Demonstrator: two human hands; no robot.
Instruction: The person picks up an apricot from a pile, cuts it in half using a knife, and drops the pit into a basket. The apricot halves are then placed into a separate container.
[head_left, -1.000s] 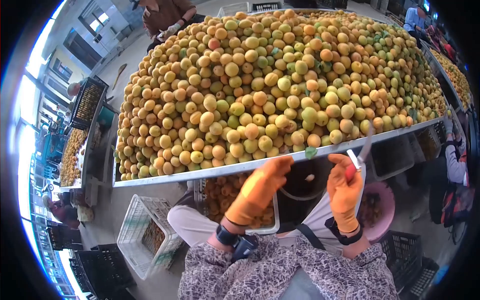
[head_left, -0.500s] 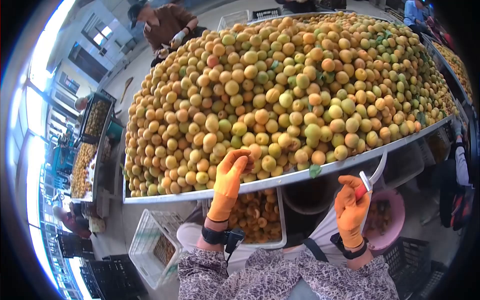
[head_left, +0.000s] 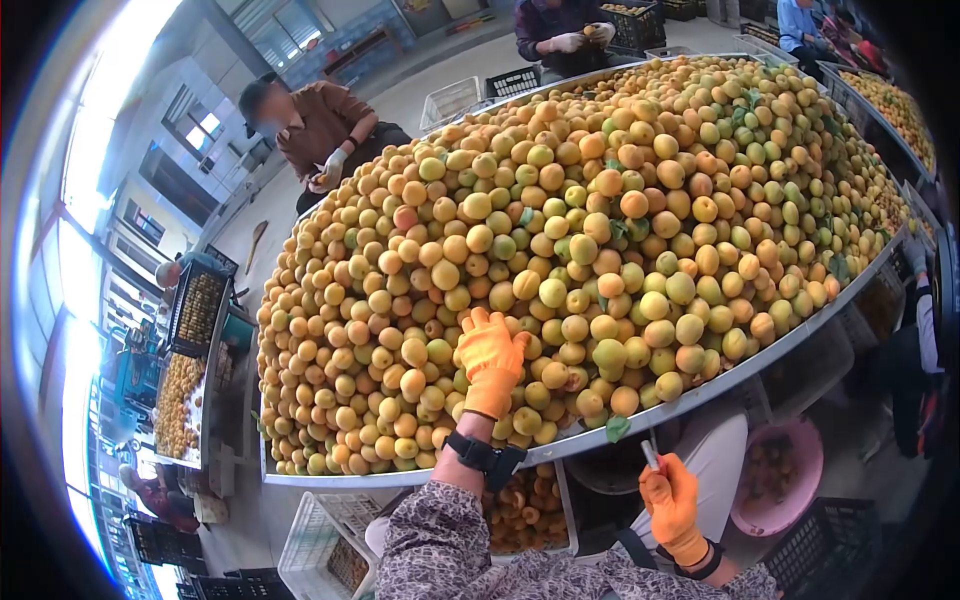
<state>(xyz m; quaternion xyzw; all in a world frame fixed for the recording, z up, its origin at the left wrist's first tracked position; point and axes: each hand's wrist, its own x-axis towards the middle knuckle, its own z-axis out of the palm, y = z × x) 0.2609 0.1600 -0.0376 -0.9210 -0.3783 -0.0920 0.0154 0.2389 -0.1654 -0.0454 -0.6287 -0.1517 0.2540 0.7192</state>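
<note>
My left hand (head_left: 490, 362), in an orange glove, reaches onto the big heap of yellow-orange fruit (head_left: 445, 275). Its fingers rest bent over the fruit, and what lies under them is hidden. Lower right, my right hand (head_left: 672, 508), also gloved in orange, is closed round a knife (head_left: 650, 454) whose blade points up near the metal table edge (head_left: 720, 380). A green leaf (head_left: 617, 428) lies at that edge, left of the knife.
Below the table are a crate of cut fruit (head_left: 525, 512), a pink basin (head_left: 818, 470), a white crate (head_left: 300, 545) and a black crate (head_left: 825, 545). Gloved co-workers (head_left: 325, 120) (head_left: 565, 30) sit across the heap. A side table (head_left: 205, 400) with fruit stands left.
My left hand has moved forward from the table edge onto the heap. My right hand has come lower and a little left with the knife. The view has shifted, showing more of the co-workers.
</note>
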